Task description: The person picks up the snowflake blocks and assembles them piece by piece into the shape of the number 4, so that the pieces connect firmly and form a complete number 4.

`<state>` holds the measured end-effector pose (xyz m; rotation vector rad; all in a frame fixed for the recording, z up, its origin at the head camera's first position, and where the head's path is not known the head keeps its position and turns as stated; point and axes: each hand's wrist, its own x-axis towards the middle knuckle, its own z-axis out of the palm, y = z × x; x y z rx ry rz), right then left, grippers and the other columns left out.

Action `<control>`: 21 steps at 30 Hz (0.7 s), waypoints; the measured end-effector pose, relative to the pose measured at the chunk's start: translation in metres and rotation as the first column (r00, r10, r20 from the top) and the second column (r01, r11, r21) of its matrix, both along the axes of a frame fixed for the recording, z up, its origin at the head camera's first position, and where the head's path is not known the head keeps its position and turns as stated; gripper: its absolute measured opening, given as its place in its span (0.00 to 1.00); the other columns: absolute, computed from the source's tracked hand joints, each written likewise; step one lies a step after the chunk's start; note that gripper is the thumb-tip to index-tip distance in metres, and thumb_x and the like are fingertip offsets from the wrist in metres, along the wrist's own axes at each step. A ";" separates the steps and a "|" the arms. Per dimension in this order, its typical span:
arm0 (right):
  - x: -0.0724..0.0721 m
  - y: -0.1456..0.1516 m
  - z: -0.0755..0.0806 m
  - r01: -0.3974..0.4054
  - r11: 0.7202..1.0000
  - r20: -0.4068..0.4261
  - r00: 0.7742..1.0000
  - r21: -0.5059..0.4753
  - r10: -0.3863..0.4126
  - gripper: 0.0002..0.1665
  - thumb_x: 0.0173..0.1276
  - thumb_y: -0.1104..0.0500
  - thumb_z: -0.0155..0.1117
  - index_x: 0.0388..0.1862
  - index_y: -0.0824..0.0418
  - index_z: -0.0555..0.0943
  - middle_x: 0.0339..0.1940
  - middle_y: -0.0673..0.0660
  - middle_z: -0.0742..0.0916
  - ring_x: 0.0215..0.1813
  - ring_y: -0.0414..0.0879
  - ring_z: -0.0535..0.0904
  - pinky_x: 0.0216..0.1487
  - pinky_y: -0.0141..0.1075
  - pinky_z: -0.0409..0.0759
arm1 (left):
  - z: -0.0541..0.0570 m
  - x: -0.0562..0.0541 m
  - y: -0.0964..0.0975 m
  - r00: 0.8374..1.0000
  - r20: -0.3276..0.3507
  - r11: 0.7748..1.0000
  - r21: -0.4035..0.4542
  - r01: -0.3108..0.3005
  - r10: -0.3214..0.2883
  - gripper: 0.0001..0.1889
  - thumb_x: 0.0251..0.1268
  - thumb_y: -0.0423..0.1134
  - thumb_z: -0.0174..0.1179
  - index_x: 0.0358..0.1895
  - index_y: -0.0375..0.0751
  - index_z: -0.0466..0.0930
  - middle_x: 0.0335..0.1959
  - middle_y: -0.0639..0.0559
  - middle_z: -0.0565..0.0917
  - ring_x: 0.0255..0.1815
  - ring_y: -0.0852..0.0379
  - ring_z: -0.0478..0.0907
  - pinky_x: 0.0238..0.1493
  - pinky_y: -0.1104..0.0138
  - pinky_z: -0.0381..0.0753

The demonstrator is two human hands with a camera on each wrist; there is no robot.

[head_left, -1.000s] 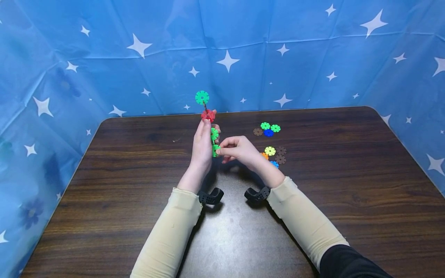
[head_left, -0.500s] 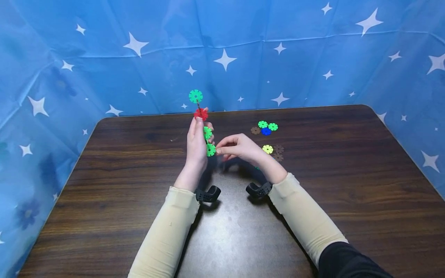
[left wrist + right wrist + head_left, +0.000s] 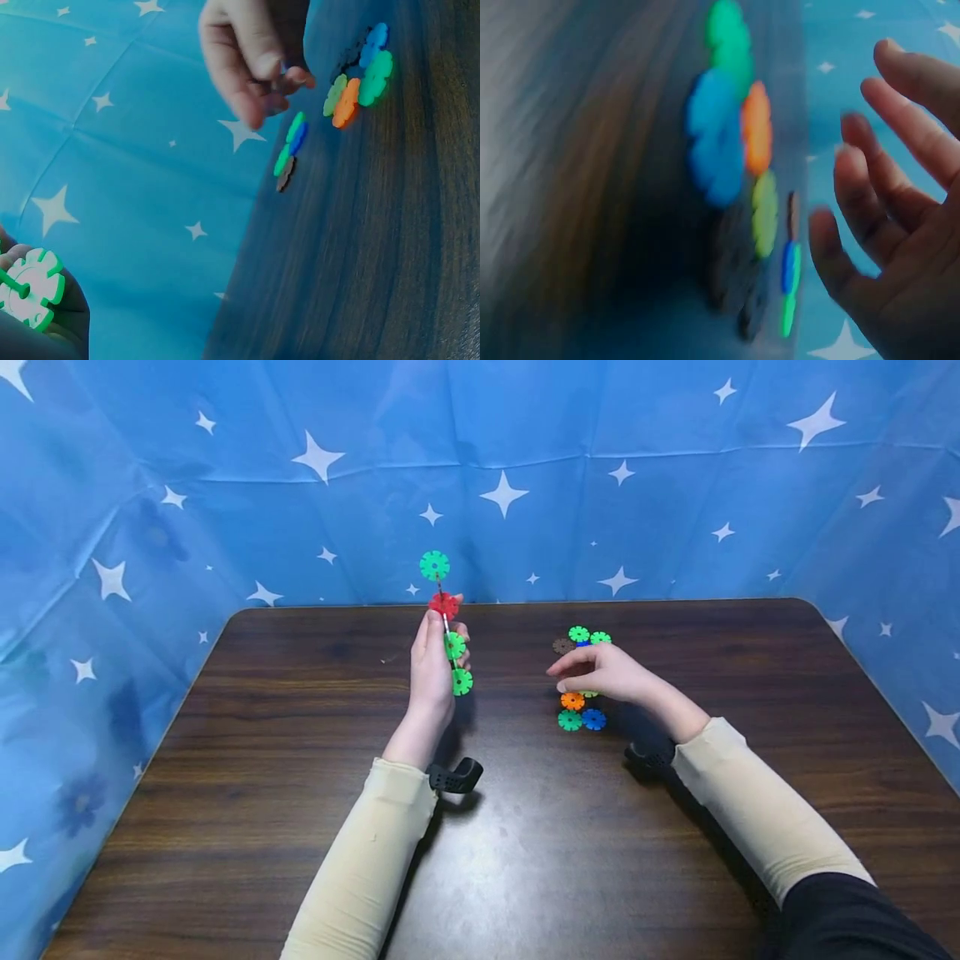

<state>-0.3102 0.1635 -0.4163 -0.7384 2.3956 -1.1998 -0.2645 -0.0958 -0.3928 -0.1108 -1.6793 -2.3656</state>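
My left hand (image 3: pixel 431 672) grips an upright chain of interlocked notched plastic discs. A green disc (image 3: pixel 435 565) tops it, with a dark edge-on piece under it and a red disc (image 3: pixel 443 605) at the fingertips. Lower down are a thin pale piece and two more green discs, the lowest green disc (image 3: pixel 462 682) beside the palm. One green disc (image 3: pixel 34 289) of the chain shows in the left wrist view. My right hand (image 3: pixel 607 672) hovers over the loose discs, fingers loosely bent and holding nothing, as the right wrist view shows. It hides part of the pile.
Loose discs lie right of centre on the dark wood table (image 3: pixel 337 710): an orange disc (image 3: pixel 573 701), a teal-green disc (image 3: pixel 570 720), a blue disc (image 3: pixel 594 719), and a brown disc (image 3: pixel 563 646) beside two green ones farther back. A blue starred curtain (image 3: pixel 495 527) hangs behind.
My right hand has left the lowest green disc of the chain and moved right, over the loose discs. My left hand keeps hold of the chain in about the same place.
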 end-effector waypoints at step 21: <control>0.005 0.010 -0.009 -0.020 0.902 -0.339 0.923 0.431 0.183 0.18 0.60 0.58 0.72 0.51 0.51 0.86 0.43 0.54 0.78 0.44 0.47 0.70 0.36 0.44 0.56 | -0.003 -0.001 -0.001 1.000 0.002 1.000 -0.024 -0.017 0.017 0.26 0.78 0.54 0.38 0.62 0.39 0.73 0.26 0.54 0.71 0.19 0.55 0.62 0.22 0.71 0.65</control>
